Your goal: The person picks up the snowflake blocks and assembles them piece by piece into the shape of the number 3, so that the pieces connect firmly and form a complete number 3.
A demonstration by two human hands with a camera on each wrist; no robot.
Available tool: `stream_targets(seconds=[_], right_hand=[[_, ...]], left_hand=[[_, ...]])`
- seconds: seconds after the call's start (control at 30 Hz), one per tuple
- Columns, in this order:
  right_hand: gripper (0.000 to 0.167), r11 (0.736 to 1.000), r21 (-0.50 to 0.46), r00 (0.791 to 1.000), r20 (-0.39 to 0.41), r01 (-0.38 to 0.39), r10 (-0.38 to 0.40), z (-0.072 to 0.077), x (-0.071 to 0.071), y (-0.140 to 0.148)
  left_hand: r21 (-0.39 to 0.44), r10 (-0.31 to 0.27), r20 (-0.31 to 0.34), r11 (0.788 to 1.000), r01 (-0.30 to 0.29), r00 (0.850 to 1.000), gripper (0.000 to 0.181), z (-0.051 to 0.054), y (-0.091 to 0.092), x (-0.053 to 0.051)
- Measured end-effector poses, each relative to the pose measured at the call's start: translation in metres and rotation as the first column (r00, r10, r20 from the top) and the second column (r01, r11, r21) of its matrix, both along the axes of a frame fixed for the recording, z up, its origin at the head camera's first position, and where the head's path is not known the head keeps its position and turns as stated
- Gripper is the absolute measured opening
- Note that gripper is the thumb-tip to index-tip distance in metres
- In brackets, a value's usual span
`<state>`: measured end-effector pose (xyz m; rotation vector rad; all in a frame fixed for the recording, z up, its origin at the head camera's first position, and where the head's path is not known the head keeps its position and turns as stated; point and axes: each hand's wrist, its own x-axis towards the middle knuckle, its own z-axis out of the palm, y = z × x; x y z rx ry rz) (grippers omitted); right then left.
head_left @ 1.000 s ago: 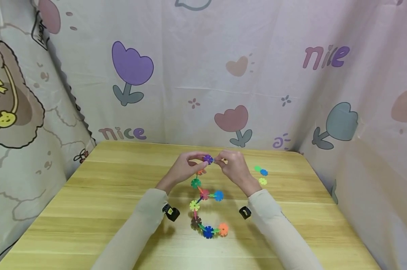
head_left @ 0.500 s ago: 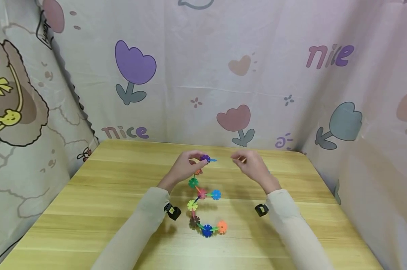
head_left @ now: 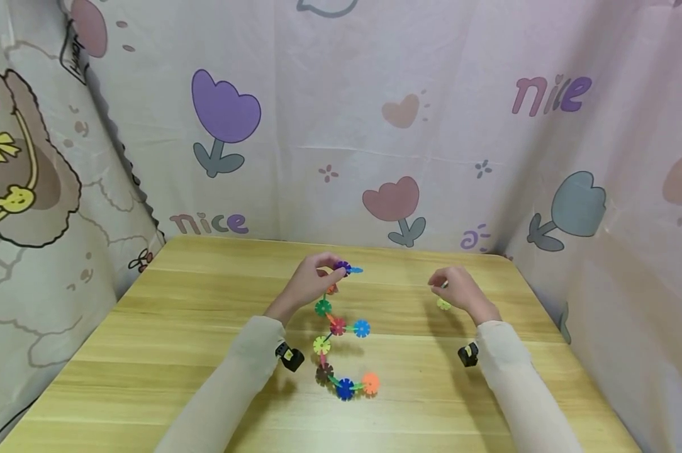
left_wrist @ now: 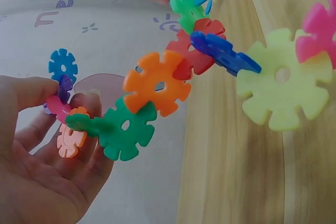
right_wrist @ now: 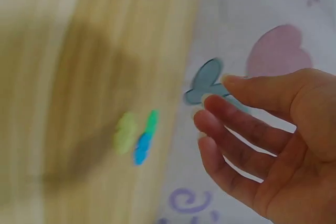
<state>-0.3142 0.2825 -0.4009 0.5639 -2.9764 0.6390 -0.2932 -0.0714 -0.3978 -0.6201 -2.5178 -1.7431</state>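
Observation:
My left hand [head_left: 308,284] pinches a purple snowflake disc [left_wrist: 65,86] near the top end of a chain of slotted plastic discs. A light blue disc [left_wrist: 62,65] sticks out beyond the thumb. Pink and orange discs lie inside the curled fingers, partly covered. From there the chain runs through green [left_wrist: 126,128], orange [left_wrist: 149,80], red and yellow [left_wrist: 262,82] discs toward the front, with a blue side branch [head_left: 362,328]. My right hand [head_left: 461,292] hovers above the loose discs, fingers bent loosely and holding nothing. A loose yellow disc [right_wrist: 125,132] lies beside overlapping blue [right_wrist: 142,149] and green [right_wrist: 151,122] ones.
The wooden table [head_left: 205,358] runs back to a printed curtain [head_left: 318,126], which also hangs along both sides. The near end of the chain has dark blue [head_left: 345,389] and orange [head_left: 370,384] discs.
My right hand has let go of the light blue disc at the chain's end and moved right, over the loose discs. My left hand keeps its pinch, nearly still.

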Motion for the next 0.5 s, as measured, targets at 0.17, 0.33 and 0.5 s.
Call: stream_targets(seconds=[0.17, 0.33, 0.5], right_hand=[[0.022, 0.996, 0.056, 0.993, 0.09, 0.067, -0.072, -0.015, 0.001, 0.014], [0.033, 0.989, 0.095, 0.976, 0.176, 0.115, -0.131, -0.029, 0.001, 0.024], [0.031, 0.988, 0.083, 0.975, 0.168, 0.132, -0.144, -0.037, -0.001, 0.025]], left_hand=[[0.012, -0.002, 0.006, 1.0, 0.002, 1.0, 0.014, 0.0, 0.0, 0.0], [0.022, -0.009, 0.024, 1.0, 0.009, 1.0, 0.016, 0.0, 0.002, 0.001], [0.036, -0.012, 0.041, 0.999, 0.01, 0.999, 0.016, -0.001, 0.002, 0.003]])
